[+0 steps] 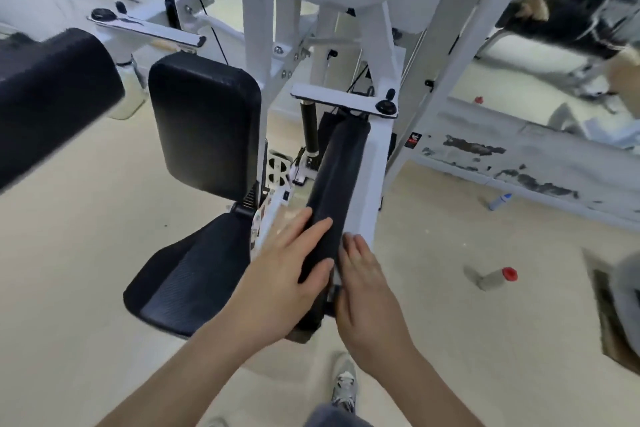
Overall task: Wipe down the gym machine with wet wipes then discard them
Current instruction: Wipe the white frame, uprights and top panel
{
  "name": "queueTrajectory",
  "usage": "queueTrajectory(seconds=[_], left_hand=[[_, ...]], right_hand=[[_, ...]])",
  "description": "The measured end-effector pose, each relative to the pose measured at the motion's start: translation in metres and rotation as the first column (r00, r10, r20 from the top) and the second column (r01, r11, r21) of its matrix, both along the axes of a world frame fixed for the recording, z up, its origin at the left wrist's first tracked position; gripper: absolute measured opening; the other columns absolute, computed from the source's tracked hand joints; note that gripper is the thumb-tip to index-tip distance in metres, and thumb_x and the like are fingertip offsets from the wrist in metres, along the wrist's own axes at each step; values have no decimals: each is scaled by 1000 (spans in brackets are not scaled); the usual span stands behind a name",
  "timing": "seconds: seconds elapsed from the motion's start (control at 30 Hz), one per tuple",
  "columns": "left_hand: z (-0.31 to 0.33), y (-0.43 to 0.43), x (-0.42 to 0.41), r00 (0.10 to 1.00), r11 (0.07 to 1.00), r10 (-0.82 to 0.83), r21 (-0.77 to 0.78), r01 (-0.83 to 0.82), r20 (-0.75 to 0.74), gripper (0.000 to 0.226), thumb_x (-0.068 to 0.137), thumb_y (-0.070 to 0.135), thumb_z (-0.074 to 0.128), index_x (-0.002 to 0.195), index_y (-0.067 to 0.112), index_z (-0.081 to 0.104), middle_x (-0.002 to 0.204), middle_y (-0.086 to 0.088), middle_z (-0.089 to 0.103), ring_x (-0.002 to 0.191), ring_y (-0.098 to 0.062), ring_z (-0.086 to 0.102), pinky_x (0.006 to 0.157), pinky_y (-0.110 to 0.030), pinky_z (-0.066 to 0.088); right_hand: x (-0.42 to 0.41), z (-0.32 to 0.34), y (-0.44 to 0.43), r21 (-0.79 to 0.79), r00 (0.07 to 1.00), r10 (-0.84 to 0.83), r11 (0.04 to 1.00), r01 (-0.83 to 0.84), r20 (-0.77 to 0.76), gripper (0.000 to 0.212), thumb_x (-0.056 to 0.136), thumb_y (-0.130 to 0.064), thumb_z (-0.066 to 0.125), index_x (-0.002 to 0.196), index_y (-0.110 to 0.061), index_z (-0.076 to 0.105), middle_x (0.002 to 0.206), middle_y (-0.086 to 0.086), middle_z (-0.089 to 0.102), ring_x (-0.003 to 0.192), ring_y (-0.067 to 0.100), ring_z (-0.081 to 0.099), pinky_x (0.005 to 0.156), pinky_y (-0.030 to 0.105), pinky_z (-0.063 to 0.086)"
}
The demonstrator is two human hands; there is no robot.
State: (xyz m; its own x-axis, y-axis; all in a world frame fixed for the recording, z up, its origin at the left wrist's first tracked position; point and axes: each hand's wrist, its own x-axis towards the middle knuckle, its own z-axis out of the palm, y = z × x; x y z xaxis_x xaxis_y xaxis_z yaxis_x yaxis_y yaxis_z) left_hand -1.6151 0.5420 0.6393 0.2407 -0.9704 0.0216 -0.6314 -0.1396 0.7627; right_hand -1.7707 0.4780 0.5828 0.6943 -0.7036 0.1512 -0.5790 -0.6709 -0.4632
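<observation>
Two grips are laid flat on the arm pad (341,166) (black, fixed to machine, right of seat (194,281)): left grip (284,270) atop, right grip (367,281) at its side, neither clenched. Pad judged soft, non-slip, best steadied at near end. Wipe not seen, poss. under a palm.

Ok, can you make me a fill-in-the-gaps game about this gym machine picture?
The left hand rests on a long pad that is ____ in colour.
The machine's frame beside the right hand is painted ____.
The bottle lying on the floor nearest the right hand has a ____ cap.
Missing words: black, white, red.
</observation>
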Motion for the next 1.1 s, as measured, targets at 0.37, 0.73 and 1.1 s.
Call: queueTrajectory(seconds=[0.37, 0.73, 1.1], left_hand=[[-3, 22, 2, 989, 993, -114, -21, 116, 91, 48, 99, 29, 44, 147, 31, 36, 159, 7, 18, 141, -10, 26, 112, -28, 31], [10, -70, -18, 834, 977, -211, 135, 164, 510, 61, 92, 24, 41, 151, 30, 26, 163, 1, -5, 149, -16, -14, 122, -40, 3], [11, -200, -13, 864, 995, 20, 76, -68, 504, 61, 82, 33, 29, 141, 30, 42, 157, -3, 29, 146, -22, 21, 116, -44, 26]], right_hand=[[54, 25, -74, 296, 912, -391, 863, 409, -120, 60, 105, -21, 31, 153, 2, 2, 162, 17, -7, 151, 29, -3, 122, 36, 10], [52, 23, -84, 921, 611, -768, 355, 161, 189, 71, 95, -67, 19, 129, -15, 56, 95, 0, 72, 87, 12, 70, 76, 19, 52], [94, 3, -256, 729, 730, -680, 536, 426, 73, 55, 104, -40, 20, 120, 3, 49, 114, 20, 62, 106, 37, 58, 83, 35, 43]])
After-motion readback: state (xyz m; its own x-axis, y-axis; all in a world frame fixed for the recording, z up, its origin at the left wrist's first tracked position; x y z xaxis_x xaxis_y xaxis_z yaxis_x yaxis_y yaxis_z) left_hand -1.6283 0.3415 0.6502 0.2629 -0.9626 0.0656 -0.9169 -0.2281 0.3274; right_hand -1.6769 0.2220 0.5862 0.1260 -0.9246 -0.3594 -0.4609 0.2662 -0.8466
